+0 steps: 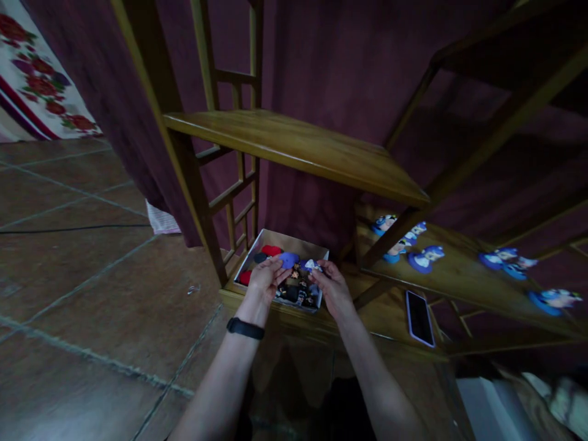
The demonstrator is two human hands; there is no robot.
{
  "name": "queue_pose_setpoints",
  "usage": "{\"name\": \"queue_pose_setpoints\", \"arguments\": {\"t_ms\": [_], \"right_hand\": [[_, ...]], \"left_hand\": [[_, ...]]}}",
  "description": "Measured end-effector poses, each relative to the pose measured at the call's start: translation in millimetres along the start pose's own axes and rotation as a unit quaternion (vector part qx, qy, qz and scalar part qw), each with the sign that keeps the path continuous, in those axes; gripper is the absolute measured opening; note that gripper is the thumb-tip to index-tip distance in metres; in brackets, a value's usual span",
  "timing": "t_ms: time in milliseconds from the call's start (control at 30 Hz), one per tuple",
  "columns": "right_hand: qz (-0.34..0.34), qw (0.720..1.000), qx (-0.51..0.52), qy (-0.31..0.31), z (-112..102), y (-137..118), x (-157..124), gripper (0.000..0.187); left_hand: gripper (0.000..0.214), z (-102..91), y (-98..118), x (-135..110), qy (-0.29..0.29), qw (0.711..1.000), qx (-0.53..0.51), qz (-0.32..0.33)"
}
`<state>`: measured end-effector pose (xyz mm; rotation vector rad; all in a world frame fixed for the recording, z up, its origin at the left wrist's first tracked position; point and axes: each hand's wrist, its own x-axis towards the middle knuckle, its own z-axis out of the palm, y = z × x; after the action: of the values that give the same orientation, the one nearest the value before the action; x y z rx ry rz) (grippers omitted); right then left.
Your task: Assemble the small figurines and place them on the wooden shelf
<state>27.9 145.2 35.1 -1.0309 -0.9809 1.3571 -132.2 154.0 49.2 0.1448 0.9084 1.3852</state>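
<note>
Above a shallow white box (322, 252) on the lowest shelf, both hands are raised close together. Between the fingers of my left hand (266, 277) is a flat, rounded blue-purple base (289, 260). My right hand (334, 285) pinches a small figurine (313, 265) in white and blue-purple, its details too small to make out. Underneath, the box holds several small dark figures (294, 291) and some red pieces (272, 250). My hands partly cover the box's contents. A dark band sits on my left wrist.
Several figurines on blue bases (426, 259) stand along the shelf to the right. A phone (419, 318) lies on the lower shelf. A wooden board (298, 144) juts out above the box, with an upright post (184, 165) at left. Tiled floor (92, 275) spreads leftward.
</note>
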Motion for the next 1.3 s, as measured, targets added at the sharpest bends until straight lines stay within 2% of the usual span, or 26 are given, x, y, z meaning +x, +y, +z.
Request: {"name": "queue_pose_setpoints", "arguments": {"t_ms": [100, 200, 300, 467, 700, 933, 1200, 1300], "right_hand": [[-0.02, 1.0, -0.01, 0.015, -4.2, -6.3, -3.7, 0.03], [-0.052, 0.994, -0.094, 0.003, -5.1, -6.9, 0.8, 0.027], [-0.076, 0.981, -0.177, 0.0, -7.6, -3.5, 6.3, 0.025], [-0.081, 0.968, -0.237, 0.006, -14.8, 6.7, 12.6, 0.026], [-0.068, 0.97, -0.232, 0.009, -16.8, 10.1, 14.5, 0.027], [-0.075, 0.972, -0.223, -0.009, -15.9, 6.8, 14.5, 0.028], [-0.103, 0.95, -0.293, -0.035, -17.6, 7.0, 14.9, 0.026], [-0.114, 0.942, -0.315, -0.033, -17.9, 5.0, 13.8, 0.027]], "left_hand": [[0.017, 7.8, -18.7, -4.1, -0.013, 0.999, 0.029, -0.01], [0.017, 12.3, -30.0, -6.6, -0.019, 0.999, 0.05, 0.003], [0.019, 14.5, -34.6, -6.2, -0.02, 0.998, 0.063, 0.013], [0.026, 18.5, -37.8, -3.6, -0.006, 0.997, 0.079, 0.016], [0.024, 19.8, -39.5, -4.3, -0.027, 0.996, 0.083, 0.036], [0.028, 14.0, -37.6, -2.2, -0.024, 0.99, 0.129, 0.046], [0.027, 9.6, -37.9, 1.5, 0.001, 0.989, 0.138, 0.058], [0.029, 9.0, -41.8, 3.8, -0.014, 0.989, 0.132, 0.062]]}}
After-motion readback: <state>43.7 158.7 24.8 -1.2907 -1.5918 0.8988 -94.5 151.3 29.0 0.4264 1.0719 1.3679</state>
